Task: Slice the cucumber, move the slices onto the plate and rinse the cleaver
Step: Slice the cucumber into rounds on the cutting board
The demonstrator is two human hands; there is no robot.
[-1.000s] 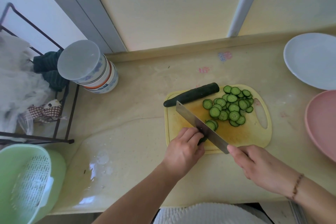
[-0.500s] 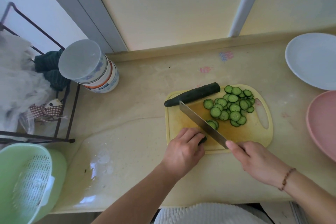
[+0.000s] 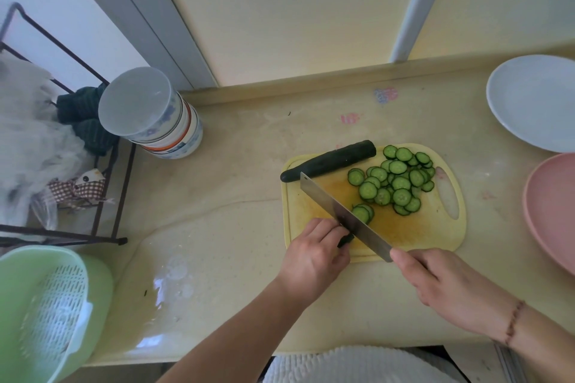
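1. Two cucumber pieces on our yellow cutting board (image 3: 435, 236): a short stub (image 3: 345, 240) at the near left edge under our left hand, and a long uncut cucumber half (image 3: 329, 164) lying along the far left edge, its tip overhanging the board
2. Our left hand (image 3: 314, 253) has fingers curled down onto the stub, pinning it to the board; only its dark end shows past the fingertips
3. Cleaver (image 3: 343, 218) blade runs diagonally across the board, edge down, right against the stub's exposed end and our left knuckles
4. Our right hand (image 3: 448, 286) is closed round the cleaver handle at the board's near edge; handle itself hidden by the hand. Beaded bracelet (image 3: 515, 322) on that wrist
5. Fresh slices (image 3: 362, 213) lean just beside the blade on its far side; main slice pile (image 3: 396, 182) sits further right on the board, near the handle hole
6. White plate (image 3: 529, 99) at far right of the counter (image 3: 233, 196), pink plate (image 3: 550, 211) just beside it, nearer us; both well apart from the slices, neither holds any
7. Stack of bowls (image 3: 155, 118) at far left of the counter, next to a black wire rack (image 3: 102, 165) with cloths and plastic bags
8. Green colander basket (image 3: 46, 311) at near left; wet patches on the counter beside it
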